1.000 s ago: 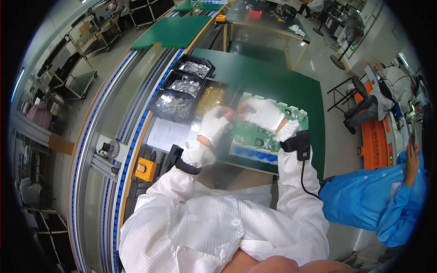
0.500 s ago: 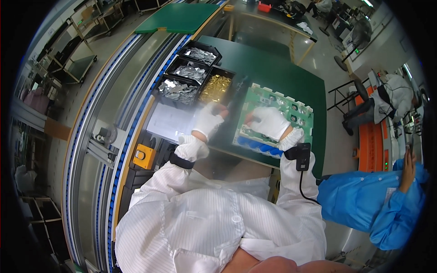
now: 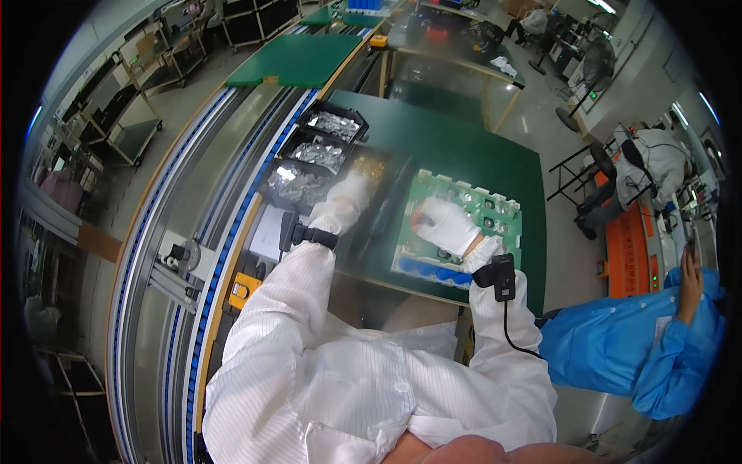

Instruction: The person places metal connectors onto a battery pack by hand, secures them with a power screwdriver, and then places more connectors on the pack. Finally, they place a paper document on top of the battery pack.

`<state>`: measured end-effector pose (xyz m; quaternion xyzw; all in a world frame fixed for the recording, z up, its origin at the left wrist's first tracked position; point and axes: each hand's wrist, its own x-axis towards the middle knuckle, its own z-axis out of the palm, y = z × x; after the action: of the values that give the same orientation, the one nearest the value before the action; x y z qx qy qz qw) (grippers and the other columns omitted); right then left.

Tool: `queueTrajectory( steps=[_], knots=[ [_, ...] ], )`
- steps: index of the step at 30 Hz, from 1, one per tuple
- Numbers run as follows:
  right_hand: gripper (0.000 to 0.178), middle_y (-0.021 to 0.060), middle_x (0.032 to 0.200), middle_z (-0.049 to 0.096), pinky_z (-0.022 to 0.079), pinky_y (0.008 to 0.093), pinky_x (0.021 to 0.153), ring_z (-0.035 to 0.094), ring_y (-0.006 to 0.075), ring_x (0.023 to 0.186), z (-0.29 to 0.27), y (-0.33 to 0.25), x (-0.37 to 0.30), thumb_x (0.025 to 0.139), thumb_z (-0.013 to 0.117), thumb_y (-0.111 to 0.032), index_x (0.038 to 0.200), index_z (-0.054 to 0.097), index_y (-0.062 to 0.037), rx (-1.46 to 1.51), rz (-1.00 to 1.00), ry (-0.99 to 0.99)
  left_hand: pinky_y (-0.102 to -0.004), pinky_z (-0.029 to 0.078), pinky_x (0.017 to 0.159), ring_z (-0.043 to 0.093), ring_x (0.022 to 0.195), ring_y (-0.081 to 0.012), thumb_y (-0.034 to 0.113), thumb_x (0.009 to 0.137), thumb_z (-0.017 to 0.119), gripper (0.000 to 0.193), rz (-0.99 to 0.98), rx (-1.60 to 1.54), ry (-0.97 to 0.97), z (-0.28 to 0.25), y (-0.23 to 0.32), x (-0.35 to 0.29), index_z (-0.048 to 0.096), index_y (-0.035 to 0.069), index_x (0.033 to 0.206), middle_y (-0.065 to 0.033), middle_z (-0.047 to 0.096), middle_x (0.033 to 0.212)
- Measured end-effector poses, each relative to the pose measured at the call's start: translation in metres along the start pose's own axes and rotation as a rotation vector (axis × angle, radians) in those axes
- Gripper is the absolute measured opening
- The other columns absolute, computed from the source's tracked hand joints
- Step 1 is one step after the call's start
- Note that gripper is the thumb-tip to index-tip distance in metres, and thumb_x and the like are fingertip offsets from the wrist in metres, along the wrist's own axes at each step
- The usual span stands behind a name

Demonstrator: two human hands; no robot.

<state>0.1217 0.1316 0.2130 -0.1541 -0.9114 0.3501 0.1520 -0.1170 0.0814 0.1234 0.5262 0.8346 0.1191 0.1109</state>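
Observation:
My left hand (image 3: 350,192), in a white glove with bare fingertips, reaches to the near end of the black bin of small gold metal pieces (image 3: 366,165). It is blurred and its fingers are hidden. Over the green-topped battery module (image 3: 501,205), my right hand (image 3: 448,226), gloved the same way, has its fingers curled together above the left part. Whatever might be between those fingertips cannot be made out. Blue cells (image 3: 417,265) show along the module's near side, and round openings with metal contacts dot its top.
Black bins of silver metal strips (image 3: 321,152) stand left of the gold pieces. A conveyor (image 3: 224,155) with a green board (image 3: 297,59) runs along the left. A yellow button box (image 3: 244,290) sits at the bench edge. At right is a person in a blue coat (image 3: 618,340).
My left hand has moved forward from beside the white sheet to the gold pieces. My right hand stays over the module, its fingers still curled. The whole view has shifted slightly.

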Motion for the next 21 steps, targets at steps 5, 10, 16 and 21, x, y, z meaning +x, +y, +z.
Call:
queueTrajectory(
  steps=[5,10,16,21],
  knots=[
    [0.008,0.0092,0.079,0.064,0.05,0.0317,0.069,0.062,0.0239,0.073,-0.003,0.002,-0.004,0.077,0.065,-0.012,0.083,0.063,-0.0064,-0.089,-0.032,0.119,-0.0404,0.051,0.082,0.061,0.097,-0.0347,0.005,0.08,0.055,0.025,0.078,0.04,-0.012,-0.005,0.012,0.005,0.059,0.008,0.104,-0.0184,0.058,0.109],
    [0.007,0.0084,0.08,0.063,0.05,0.0309,0.069,0.062,0.023,0.073,-0.004,0.002,-0.006,0.077,0.065,-0.01,0.083,0.064,-0.0063,-0.054,0.019,0.18,-0.0397,0.05,0.081,0.062,0.094,-0.0342,0.006,0.078,0.058,0.025,0.11,0.091,-0.057,-0.001,0.005,0.008,0.062,0.009,0.102,-0.0183,0.063,0.101],
    [0.007,0.0089,0.081,0.065,0.051,0.0304,0.067,0.064,0.0214,0.073,0.002,-0.001,0.002,0.077,0.063,-0.006,0.084,0.064,-0.0059,0.09,-0.009,0.29,-0.0378,0.051,0.074,0.064,0.085,-0.0327,0.019,0.078,0.068,0.023,0.247,-0.063,0.065,-0.046,-0.04,0.019,0.067,0.009,0.098,-0.017,0.067,0.09],
    [0.006,0.0103,0.081,0.065,0.05,0.0314,0.068,0.064,0.0226,0.074,0.003,0.011,0.0,0.077,0.063,-0.007,0.083,0.063,-0.0056,0.013,-0.046,0.305,-0.036,0.05,0.076,0.064,0.085,-0.0293,0.026,0.076,0.07,0.028,0.225,-0.056,0.158,-0.193,-0.047,0.006,0.068,0.011,0.099,-0.0133,0.067,0.091]
  ],
)
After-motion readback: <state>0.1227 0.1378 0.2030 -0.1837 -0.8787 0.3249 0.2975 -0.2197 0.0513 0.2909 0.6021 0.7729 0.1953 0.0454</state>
